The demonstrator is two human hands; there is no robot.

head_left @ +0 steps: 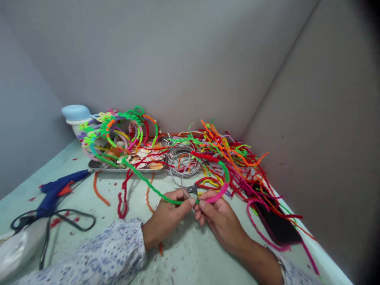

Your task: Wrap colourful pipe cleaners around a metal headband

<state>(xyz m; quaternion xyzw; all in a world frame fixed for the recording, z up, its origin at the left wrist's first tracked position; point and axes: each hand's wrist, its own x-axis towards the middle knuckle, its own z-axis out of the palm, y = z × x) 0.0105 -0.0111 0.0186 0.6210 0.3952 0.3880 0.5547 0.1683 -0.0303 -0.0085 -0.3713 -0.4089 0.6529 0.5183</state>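
My left hand point(172, 209) pinches a green pipe cleaner point(151, 187), whose free end slants up and away to the left. Facing it, my right hand point(221, 219) grips a wire hoop wrapped in red, green and pink pipe cleaner point(228, 172). The fingertips of both hands nearly meet where the green strand reaches the hoop's pink end. Bare grey wire point(183, 184) runs up from between the fingers. Just beyond the hands lie scissors with red and yellow handles point(209, 183), partly covered by the hoop.
Behind stands a metal tray point(130, 170) of shells, with finished colourful hoops point(118, 126) above it. A wire coil point(181, 158) and heaped pipe cleaners point(234, 154) lie to its right. A blue glue gun point(53, 194) is at left, a dark phone point(277, 221) at right.
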